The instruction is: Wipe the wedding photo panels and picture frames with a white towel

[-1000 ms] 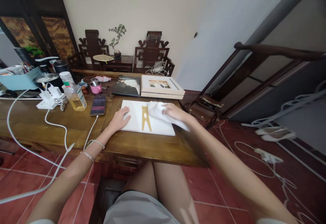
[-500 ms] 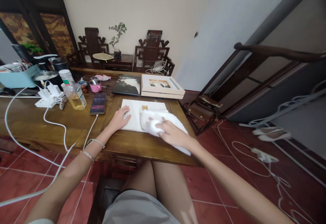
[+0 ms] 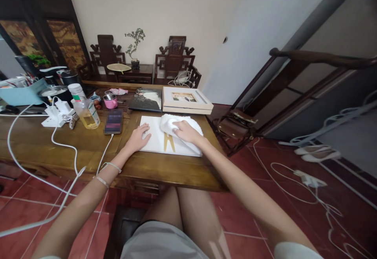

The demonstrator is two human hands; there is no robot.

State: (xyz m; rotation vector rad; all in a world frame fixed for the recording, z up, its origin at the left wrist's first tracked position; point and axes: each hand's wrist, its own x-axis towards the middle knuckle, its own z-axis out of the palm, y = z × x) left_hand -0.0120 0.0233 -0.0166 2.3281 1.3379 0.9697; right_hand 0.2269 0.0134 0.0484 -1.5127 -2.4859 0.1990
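Observation:
A white flat board (image 3: 153, 141) with a gold clothespin-shaped piece (image 3: 169, 142) on it lies on the wooden table (image 3: 88, 145) in front of me. My left hand (image 3: 138, 138) rests flat on the board's left edge, fingers spread. My right hand (image 3: 185, 131) presses a white cloth (image 3: 171, 123) onto the board's upper right part, fingers closed on the cloth. The cloth covers the top of the gold piece.
Behind the board lie a white picture frame (image 3: 187, 100) and a dark photo print (image 3: 147, 99). To the left sit a phone (image 3: 113, 121) on a cable, a bottle of yellow liquid (image 3: 85, 112), a pink cup (image 3: 110, 101) and a white power strip (image 3: 57, 115). Cables run over the red floor tiles at the right.
My right hand swept the cloth from the board's upper right down to its near edge, then back up to the upper middle. My left hand stayed still.

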